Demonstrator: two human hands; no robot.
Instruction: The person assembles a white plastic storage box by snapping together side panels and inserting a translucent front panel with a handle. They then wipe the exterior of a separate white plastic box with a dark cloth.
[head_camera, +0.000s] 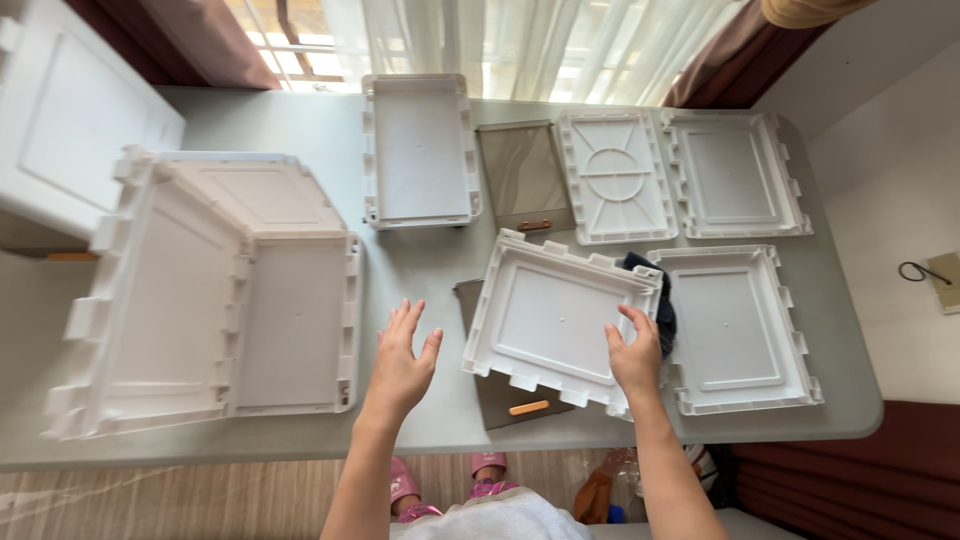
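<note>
Tilted white panel (550, 325): lies at the tabletop's (420, 270) near edge, over a grey sheet (500, 400).
Right hand (635, 358): grip closed on the panel's right edge.
Left hand (400, 365): open, empty, left of the panel.
Advice: steady the free left edge before lifting.

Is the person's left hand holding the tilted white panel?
No, the left hand hovers open above the table, while the right hand grips the tilted white panel.

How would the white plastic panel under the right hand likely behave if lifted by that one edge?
The white plastic panel looks moulded with ribbed rims, so probably stiff. It seems thin and hollow-backed, likely light. The right hand grips one edge only, so it may pivot on the brown tinted panel beneath.
</note>
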